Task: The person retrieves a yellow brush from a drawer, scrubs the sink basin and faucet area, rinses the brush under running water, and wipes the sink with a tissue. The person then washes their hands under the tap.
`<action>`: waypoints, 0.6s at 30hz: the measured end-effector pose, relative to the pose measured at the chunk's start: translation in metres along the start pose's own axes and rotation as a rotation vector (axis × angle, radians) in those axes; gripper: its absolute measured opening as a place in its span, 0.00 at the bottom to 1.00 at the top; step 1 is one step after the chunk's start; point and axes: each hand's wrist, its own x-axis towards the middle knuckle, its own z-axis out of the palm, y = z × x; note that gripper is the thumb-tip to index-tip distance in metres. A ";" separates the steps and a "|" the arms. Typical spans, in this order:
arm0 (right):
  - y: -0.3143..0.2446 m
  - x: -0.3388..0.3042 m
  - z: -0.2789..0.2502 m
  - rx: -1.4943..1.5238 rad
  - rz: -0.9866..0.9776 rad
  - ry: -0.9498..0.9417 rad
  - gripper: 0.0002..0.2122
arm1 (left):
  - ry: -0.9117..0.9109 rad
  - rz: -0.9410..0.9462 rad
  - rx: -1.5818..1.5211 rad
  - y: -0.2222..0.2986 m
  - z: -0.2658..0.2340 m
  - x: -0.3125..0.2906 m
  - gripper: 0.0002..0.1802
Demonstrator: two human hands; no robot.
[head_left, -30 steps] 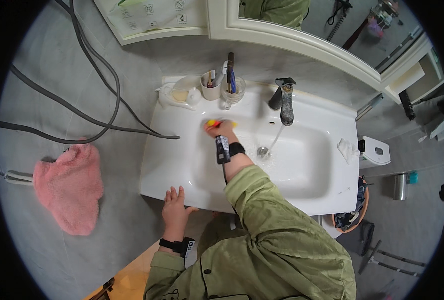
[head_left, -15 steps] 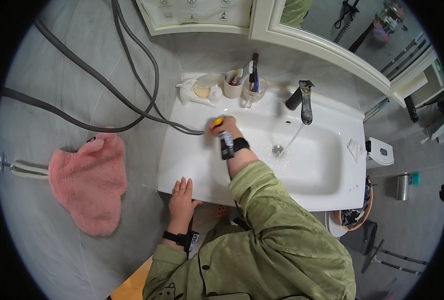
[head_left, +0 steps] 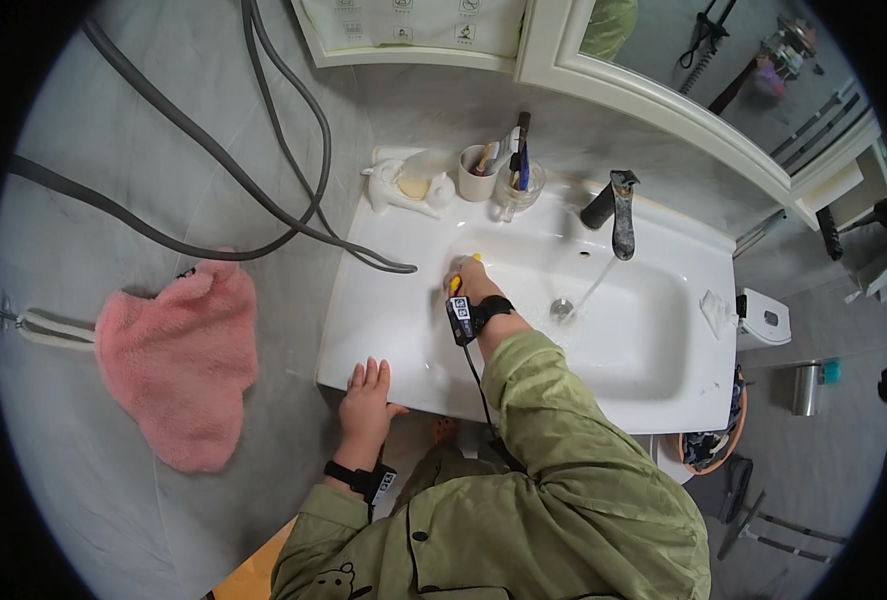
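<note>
My right hand (head_left: pixel 476 284) is closed around a small yellow thing (head_left: pixel 455 286) at the left side of the white washbasin (head_left: pixel 654 392). Only bits of yellow show past the fingers, so its kind cannot be made out. The palm side is hidden by the wrist. At the basin's front left edge, my left hand (head_left: pixel 366 404) lies with fingers outstretched on the rim, holding nothing. Water runs in a thin stream from the dark faucet (head_left: pixel 623 220) into the bowl, close to the drain (head_left: pixel 562 309).
Along the back ledge stand a white animal-shaped soap dish (head_left: pixel 404 190), a cup (head_left: pixel 477 178) and a glass holder (head_left: pixel 520 188) with toothbrushes. Grey hoses (head_left: pixel 194 135) loop in at the left, above a pink towel (head_left: pixel 184 370). A crumpled tissue (head_left: pixel 716 314) lies on the right rim.
My right hand has slid a little to the right and toward me along the basin's left side, still holding the yellow thing. My left hand stays on the front edge.
</note>
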 end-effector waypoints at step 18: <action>0.058 -0.100 -0.003 -0.339 -0.278 -0.135 0.23 | 0.000 -0.018 0.005 -0.001 -0.007 -0.008 0.46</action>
